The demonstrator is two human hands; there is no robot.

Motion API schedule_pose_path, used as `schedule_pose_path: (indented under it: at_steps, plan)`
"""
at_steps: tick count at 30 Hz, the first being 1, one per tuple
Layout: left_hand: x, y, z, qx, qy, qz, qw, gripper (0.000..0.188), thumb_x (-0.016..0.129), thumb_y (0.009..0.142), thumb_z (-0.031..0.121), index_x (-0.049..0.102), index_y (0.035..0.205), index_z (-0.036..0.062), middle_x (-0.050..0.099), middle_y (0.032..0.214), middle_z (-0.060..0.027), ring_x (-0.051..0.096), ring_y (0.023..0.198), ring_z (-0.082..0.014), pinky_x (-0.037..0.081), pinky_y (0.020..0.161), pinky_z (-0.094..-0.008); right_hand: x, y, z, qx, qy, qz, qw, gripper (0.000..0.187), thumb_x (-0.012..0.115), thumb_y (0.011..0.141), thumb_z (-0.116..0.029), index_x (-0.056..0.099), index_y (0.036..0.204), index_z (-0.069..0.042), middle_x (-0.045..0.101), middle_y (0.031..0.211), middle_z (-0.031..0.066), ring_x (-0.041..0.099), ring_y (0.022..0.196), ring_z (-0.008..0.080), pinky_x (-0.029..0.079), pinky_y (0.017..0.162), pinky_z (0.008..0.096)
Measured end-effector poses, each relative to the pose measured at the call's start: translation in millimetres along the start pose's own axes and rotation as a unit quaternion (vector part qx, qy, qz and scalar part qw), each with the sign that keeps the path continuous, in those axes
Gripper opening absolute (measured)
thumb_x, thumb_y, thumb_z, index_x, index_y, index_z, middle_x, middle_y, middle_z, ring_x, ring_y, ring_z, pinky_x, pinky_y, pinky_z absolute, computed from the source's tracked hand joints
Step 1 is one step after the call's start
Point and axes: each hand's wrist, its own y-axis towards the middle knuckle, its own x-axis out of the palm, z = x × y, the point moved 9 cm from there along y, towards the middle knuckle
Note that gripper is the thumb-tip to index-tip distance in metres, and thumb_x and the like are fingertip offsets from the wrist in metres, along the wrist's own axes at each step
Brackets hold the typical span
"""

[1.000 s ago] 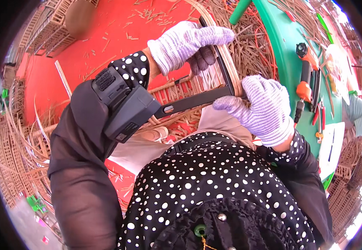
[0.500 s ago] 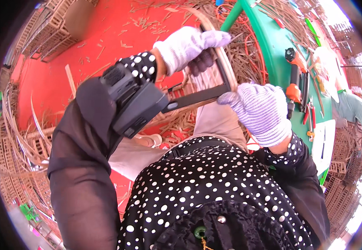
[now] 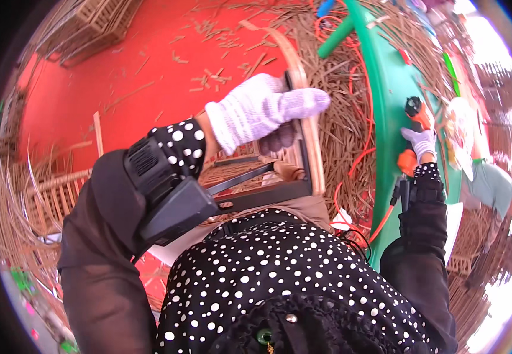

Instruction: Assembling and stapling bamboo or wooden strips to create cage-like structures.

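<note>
My left hand (image 3: 262, 112), in a white and lilac knitted glove, is closed round the upright side of a black metal frame (image 3: 273, 194) with pale brown woven strips. A light brown strip (image 3: 315, 141) runs along that side, its loose end curving away at the top. The frame rests against my lap. On the green table to the right, my gloved right hand (image 3: 422, 141) is wrapped round the handle of an orange and black nail gun (image 3: 407, 161). The hand and sleeve hide part of the gun.
An orange air hose (image 3: 386, 219) loops beside the green table (image 3: 389, 118). Heaps of brown strips (image 3: 338, 112) cover the floor next to it, with scraps on the red floor (image 3: 167, 65). Woven baskets (image 3: 85, 29) stand at the far left. Another person (image 3: 492, 183) is at the right.
My right hand has left the frame's corner and moved right to the nail gun, taking hold of it. My left hand still grips the frame, which has shifted slightly down and left.
</note>
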Motion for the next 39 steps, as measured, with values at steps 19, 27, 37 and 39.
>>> schedule_pose_path:
  at_steps: [19, 27, 37, 39]
  plan:
    - [6.9, -10.3, -0.1, 0.006, -0.005, -0.046, 0.999, 0.052, 0.060, 0.073, 0.053, 0.057, 0.066, 0.0019, 0.052, 0.052, -0.0072, 0.051, 0.041, -0.0153, 0.042, 0.038, -0.0268, -103.9, -273.6, -232.2, -0.133, 0.419, -0.369, 0.819, 0.038, 0.064, 0.065, -0.012, 0.049, 0.098, 0.004, 0.050, 0.064, 0.0046, 0.053, 0.050, 0.0154, 0.046, 0.048, 0.0278]
    - [6.3, -6.3, 1.1, 0.029, 0.000, -0.037, 0.999, 0.065, 0.058, 0.069, 0.062, 0.057, 0.059, -0.0019, 0.053, 0.047, -0.0092, 0.055, 0.039, -0.0180, 0.047, 0.039, -0.0284, -103.7, -283.7, -237.5, -0.125, 0.363, -0.368, 0.847, 0.040, 0.064, 0.065, -0.011, 0.049, 0.099, 0.004, 0.051, 0.064, 0.0048, 0.053, 0.050, 0.0157, 0.046, 0.048, 0.0276]
    - [7.1, -12.4, 3.4, 0.024, -0.003, -0.047, 0.999, 0.049, 0.057, 0.073, 0.052, 0.060, 0.070, 0.0025, 0.055, 0.054, -0.0076, 0.054, 0.044, -0.0160, 0.044, 0.039, -0.0280, -96.3, -283.8, -243.2, -0.109, 0.305, -0.387, 0.863, 0.042, 0.065, 0.064, -0.010, 0.049, 0.100, 0.004, 0.051, 0.064, 0.0050, 0.054, 0.050, 0.0159, 0.046, 0.048, 0.0273]
    - [7.3, -13.5, 4.3, 0.029, -0.003, -0.050, 0.998, 0.050, 0.057, 0.074, 0.052, 0.060, 0.070, 0.0022, 0.055, 0.054, -0.0076, 0.054, 0.044, -0.0160, 0.044, 0.039, -0.0280, -94.9, -284.7, -246.0, -0.104, 0.290, -0.394, 0.866, 0.042, 0.065, 0.063, -0.010, 0.049, 0.100, 0.004, 0.051, 0.064, 0.0050, 0.054, 0.050, 0.0160, 0.046, 0.047, 0.0273]
